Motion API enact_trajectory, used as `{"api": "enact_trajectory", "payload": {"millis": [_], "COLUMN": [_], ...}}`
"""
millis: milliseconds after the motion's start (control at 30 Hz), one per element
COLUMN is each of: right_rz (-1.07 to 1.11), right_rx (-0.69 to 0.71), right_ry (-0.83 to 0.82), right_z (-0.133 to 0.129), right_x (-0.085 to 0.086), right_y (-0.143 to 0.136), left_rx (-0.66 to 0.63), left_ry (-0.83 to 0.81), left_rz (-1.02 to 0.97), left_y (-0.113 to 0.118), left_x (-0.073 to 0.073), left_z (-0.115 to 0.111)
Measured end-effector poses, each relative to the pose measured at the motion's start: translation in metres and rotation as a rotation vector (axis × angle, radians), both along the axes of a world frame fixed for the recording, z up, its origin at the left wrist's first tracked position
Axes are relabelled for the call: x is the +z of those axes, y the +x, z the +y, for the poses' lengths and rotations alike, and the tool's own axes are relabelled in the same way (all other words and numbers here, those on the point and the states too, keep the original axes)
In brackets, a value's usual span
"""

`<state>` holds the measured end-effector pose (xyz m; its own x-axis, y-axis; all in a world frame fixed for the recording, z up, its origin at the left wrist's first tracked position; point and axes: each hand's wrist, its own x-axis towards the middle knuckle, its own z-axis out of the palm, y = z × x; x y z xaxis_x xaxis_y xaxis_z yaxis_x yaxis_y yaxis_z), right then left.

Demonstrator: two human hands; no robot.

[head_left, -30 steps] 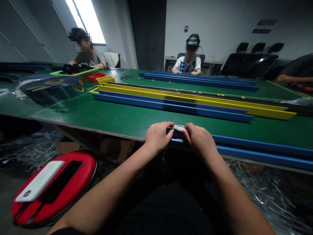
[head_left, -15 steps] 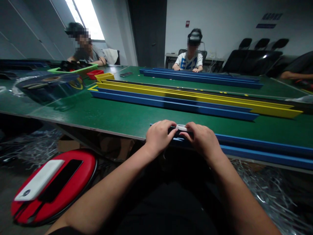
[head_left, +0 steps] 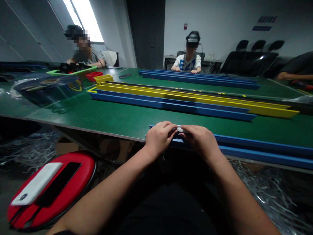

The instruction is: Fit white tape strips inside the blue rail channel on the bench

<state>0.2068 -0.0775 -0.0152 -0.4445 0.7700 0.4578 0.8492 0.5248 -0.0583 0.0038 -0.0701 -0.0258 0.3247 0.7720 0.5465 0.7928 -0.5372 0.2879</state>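
Note:
Between my two hands is a small white piece (head_left: pixel 179 129), pinched by the fingertips of my left hand (head_left: pixel 160 135) and my right hand (head_left: pixel 201 138). Its shape is mostly hidden by the fingers. Both hands are over a blue channel strip (head_left: pixel 264 148) lying along the near table edge, and the strip's left end shows beside my left hand. Farther back on the green table (head_left: pixel 117 120) lie another blue strip (head_left: pixel 171 106) and a long yellow strip (head_left: pixel 195 97).
Farther off are more blue strips (head_left: pixel 200 80), a yellow bin (head_left: pixel 104 79), a red bin (head_left: pixel 94 76) and a green tray (head_left: pixel 90 69). Clear plastic-wrapped material (head_left: pixel 49 89) sits at left. A red stool (head_left: pixel 84 169) holds two devices. People sit around the table.
The fingers of both hands have closed in around the white piece, and less of it shows. The view has shifted slightly.

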Motion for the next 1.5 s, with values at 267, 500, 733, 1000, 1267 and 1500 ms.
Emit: {"api": "enact_trajectory", "payload": {"millis": [267,500,733,1000,1267,1500], "right_rz": [-0.005,-0.027,-0.032,-0.026,-0.017,-0.004], "right_rx": [-0.008,-0.004,-0.008,0.021,0.020,0.030], "right_ry": [0.007,0.013,0.015,0.057,0.068,0.055], "right_z": [-0.002,-0.001,-0.001,-0.001,-0.001,0.000], "right_x": [0.001,0.001,0.002,0.000,0.001,0.001], "right_y": [-0.001,-0.001,-0.001,0.000,-0.002,-0.001], "left_rx": [0.005,0.016,0.018,0.024,0.020,-0.058], "left_ry": [0.010,-0.004,-0.005,0.005,-0.023,-0.171], "left_rz": [-0.037,-0.036,-0.039,-0.076,-0.120,-0.224], "left_y": [0.001,0.001,0.001,0.002,0.001,-0.004], "left_x": [0.001,0.001,0.001,-0.001,0.002,0.011], "left_z": [0.000,0.000,0.000,0.000,0.000,0.001]}}
